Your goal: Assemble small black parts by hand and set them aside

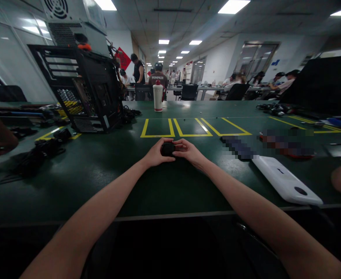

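Between my two hands is a small, dark, rounded object (167, 148), held just above or on the green tabletop (170, 186); its kind is too dark to make out. My left hand (156, 153) curls round its left side, thumb below and fingers above. On the other side, the fingers and thumb of my right hand (187, 150) pinch its right edge. Just beyond my hands, yellow tape outlines (157, 136) mark the table.
A black computer case (95, 89) and tangled black cables (39, 153) stand to the left. A white cup (158, 97) is ahead. On the right lie a white device (286, 180) and a blurred phone-like thing (238, 147). Other people's arms reach in at both sides.
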A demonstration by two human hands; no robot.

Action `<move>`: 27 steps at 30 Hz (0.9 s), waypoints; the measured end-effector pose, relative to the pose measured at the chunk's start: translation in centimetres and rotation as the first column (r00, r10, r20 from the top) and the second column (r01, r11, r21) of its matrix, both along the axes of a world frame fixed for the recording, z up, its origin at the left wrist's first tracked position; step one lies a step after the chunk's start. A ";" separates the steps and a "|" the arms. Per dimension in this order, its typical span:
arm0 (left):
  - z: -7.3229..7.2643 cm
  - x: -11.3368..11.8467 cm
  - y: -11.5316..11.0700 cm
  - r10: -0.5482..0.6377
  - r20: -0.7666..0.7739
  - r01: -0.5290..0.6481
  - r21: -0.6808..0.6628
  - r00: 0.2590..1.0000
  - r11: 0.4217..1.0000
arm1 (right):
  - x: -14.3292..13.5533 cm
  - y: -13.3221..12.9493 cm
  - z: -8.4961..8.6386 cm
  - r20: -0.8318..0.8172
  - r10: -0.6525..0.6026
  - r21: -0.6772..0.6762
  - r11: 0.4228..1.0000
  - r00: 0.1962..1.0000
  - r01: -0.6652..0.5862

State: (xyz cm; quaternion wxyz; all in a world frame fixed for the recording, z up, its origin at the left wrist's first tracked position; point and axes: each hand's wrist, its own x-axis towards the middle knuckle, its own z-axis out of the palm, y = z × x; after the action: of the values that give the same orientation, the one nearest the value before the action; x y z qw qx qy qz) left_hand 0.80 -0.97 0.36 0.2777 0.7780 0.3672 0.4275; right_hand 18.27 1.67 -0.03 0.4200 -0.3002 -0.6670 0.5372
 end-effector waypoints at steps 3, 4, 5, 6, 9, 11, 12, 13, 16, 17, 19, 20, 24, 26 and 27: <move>0.1 0.0 0.0 -0.010 -0.006 0.010 -0.018 1.000 1.000 | 0.1 0.0 -0.1 0.028 -0.015 -0.002 1.000 0.999 0.015; 0.1 0.0 0.0 -0.013 -0.005 0.013 -0.023 1.000 1.000 | 0.1 0.0 -0.1 0.030 -0.015 -0.005 1.000 0.999 0.015; 0.0 0.0 0.0 -0.014 -0.004 0.014 -0.026 1.000 1.000 | 0.1 0.0 0.0 0.029 -0.012 -0.010 1.000 0.999 0.012; 0.0 0.0 0.0 -0.013 -0.002 0.013 -0.028 1.000 1.000 | 0.1 -0.1 0.0 0.027 -0.011 -0.013 1.000 1.000 0.011; -0.1 0.1 0.2 0.000 0.011 0.001 -0.026 1.000 1.000 | 0.1 -0.3 0.2 0.017 -0.006 -0.026 1.000 1.000 0.006; -0.1 0.1 0.2 0.021 0.007 -0.021 -0.017 1.000 1.000 | 0.1 -0.5 0.2 0.000 0.002 -0.053 0.999 1.000 -0.002; -0.2 0.1 0.2 0.035 0.000 -0.035 -0.008 0.999 0.999 | 0.0 -0.6 0.2 -0.013 0.008 -0.073 0.997 1.000 -0.009; -0.2 0.1 0.2 0.050 -0.009 -0.050 0.004 0.999 0.999 | 0.0 -0.7 0.2 -0.027 0.012 -0.097 0.995 1.000 -0.014; -0.2 0.1 0.1 0.076 -0.025 -0.076 0.033 0.997 0.997 | -0.1 -0.7 0.2 -0.043 0.005 -0.132 0.991 0.999 -0.011; -0.2 0.1 0.1 0.078 -0.024 -0.077 0.038 0.997 0.996 | -0.1 -0.6 0.1 -0.038 -0.005 -0.127 0.992 0.999 0.000; -0.2 0.2 0.0 0.076 -0.020 -0.075 0.037 0.997 0.996 | -0.1 -0.5 0.1 -0.023 -0.022 -0.108 0.994 0.999 0.020; -0.2 0.2 0.0 0.077 -0.017 -0.076 0.035 0.997 0.996 | -0.1 -0.4 0.1 -0.015 -0.023 -0.099 0.995 1.000 0.021; -0.3 0.2 0.1 0.073 -0.011 -0.072 0.035 0.997 0.997 | 0.0 -0.2 0.0 0.019 -0.008 -0.053 0.999 1.000 0.009; -0.3 0.3 0.1 0.071 -0.006 -0.071 0.043 0.997 0.997 | 0.1 -0.4 0.0 0.037 -0.012 -0.020 1.000 0.999 0.012; -0.3 0.3 0.1 0.072 -0.004 -0.071 0.047 0.997 0.996 | 0.2 -0.5 0.1 0.043 -0.013 -0.011 1.000 0.999 0.013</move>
State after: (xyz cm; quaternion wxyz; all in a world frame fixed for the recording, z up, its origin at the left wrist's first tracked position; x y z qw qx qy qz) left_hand 1.08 -0.87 0.04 0.2429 0.7719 0.3855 0.4434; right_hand 18.46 1.17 0.05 0.4075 -0.3182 -0.6709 0.5316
